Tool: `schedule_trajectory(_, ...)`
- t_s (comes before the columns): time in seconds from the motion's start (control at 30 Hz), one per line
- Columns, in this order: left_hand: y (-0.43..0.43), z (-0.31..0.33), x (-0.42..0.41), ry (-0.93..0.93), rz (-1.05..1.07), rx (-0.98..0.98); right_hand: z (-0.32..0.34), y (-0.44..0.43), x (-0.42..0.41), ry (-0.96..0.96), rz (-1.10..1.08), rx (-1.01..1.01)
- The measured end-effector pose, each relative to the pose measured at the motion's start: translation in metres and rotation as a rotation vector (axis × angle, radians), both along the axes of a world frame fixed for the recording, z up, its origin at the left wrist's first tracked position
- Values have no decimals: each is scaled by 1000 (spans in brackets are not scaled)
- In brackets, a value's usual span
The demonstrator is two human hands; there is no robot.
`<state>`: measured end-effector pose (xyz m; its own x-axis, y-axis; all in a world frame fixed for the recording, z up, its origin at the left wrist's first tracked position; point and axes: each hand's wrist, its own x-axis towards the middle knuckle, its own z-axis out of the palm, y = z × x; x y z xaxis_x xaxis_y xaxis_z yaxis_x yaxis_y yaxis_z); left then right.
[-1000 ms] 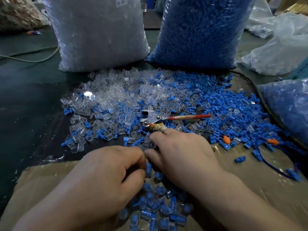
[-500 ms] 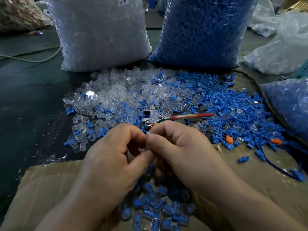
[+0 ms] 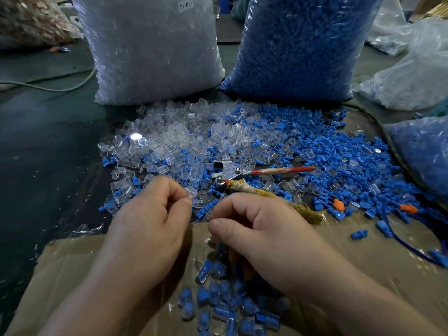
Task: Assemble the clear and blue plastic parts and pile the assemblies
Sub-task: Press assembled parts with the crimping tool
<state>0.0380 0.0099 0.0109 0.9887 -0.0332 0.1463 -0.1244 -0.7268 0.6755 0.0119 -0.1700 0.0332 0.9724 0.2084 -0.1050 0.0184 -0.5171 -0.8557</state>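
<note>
A single clear part (image 3: 191, 193) sits pinched between the thumb and forefinger of the left hand (image 3: 150, 214), raised just above the scatter with its open end turned toward three o'clock. That suits presenting it to the right hand (image 3: 261, 229) for a plug to be pushed in. The right hand's fingers (image 3: 232, 202) are curled tight with the thumb pressed against them. Whatever they enclose is hidden under the knuckles; it may be a blue part, but I cannot tell.

At six o'clock from the hands lies the pile of assemblies (image 3: 225, 301), clear shells with blue cores, heaped on cardboard (image 3: 363, 251) close to the person so that finished pieces can simply be dropped. Its near edge is cut off by the frame, and the wrists cover part of it.

At twelve o'clock the loose clear parts (image 3: 181, 132) spread over the dark surface (image 3: 48, 166), with the loose blue parts (image 3: 327, 146) toward two o'clock, both within easy reach. A plier-like tool (image 3: 232, 172) lies among them. Beyond stand a bag of clear parts (image 3: 155, 49) and a bag of blue parts (image 3: 298, 44), their tops out of view.
</note>
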Motion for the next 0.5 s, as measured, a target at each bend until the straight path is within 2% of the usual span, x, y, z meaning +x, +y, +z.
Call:
schedule_trajectory(0.1,-1,-2,0,27,-47,75,-4,-4,4,-51,-40,-55)
schedule_trajectory(0.23,1,1,-1,70,-114,72,-7,0,8,-181,69,-415)
schedule_trajectory(0.3,2,4,-1,85,-162,79,-7,5,6,-208,160,-528)
schedule_trajectory(0.5,0,6,-5,99,-253,-77,0,0,7,-158,209,-509)
